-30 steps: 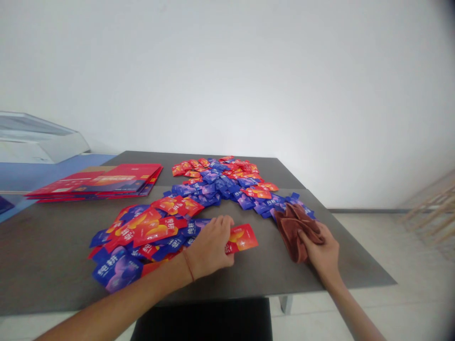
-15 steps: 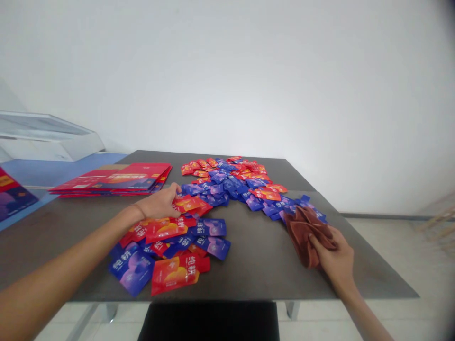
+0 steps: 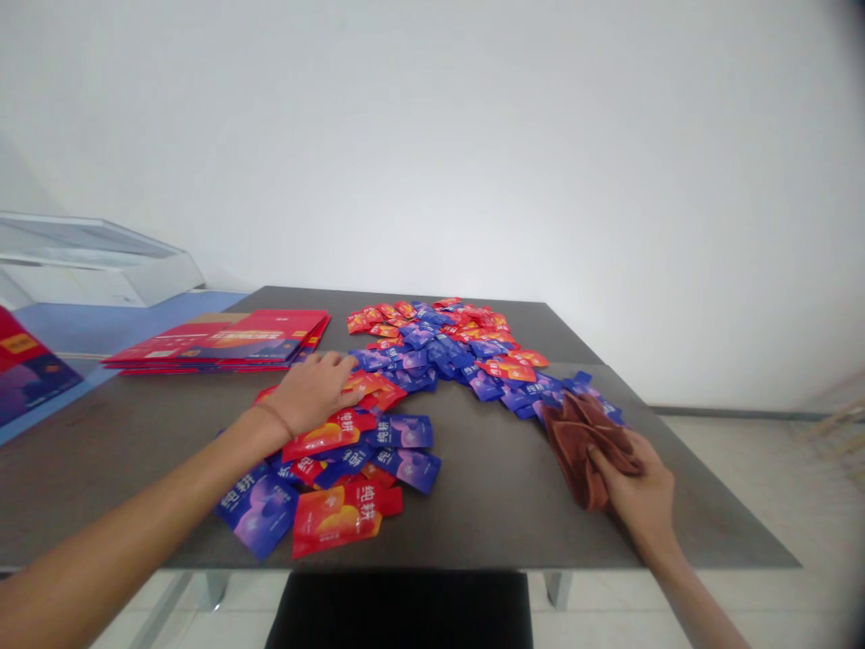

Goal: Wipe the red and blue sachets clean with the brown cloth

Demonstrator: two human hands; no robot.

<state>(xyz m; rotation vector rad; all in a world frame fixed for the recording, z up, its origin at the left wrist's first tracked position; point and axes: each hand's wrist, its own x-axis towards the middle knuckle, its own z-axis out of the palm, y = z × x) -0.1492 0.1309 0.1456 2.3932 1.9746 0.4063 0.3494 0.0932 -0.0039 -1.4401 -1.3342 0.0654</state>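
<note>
Head view: we are resting our open left hand (image 3: 311, 393) on red-and-blue sachets (image 3: 358, 451), while our right hand (image 3: 639, 487) is clutching a brown cloth (image 3: 581, 451).

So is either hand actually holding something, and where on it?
The right hand grips the brown cloth by its bunched right edge. The left hand lies on the red and blue packets; no clear hold shows.

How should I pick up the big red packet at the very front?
Pinch the red packet by its bottom edge, coming from the near side of the table. It lies flat at the front of the pile, and that edge seems free, with nothing on top, so your fingers can probably get under it easily.
</note>
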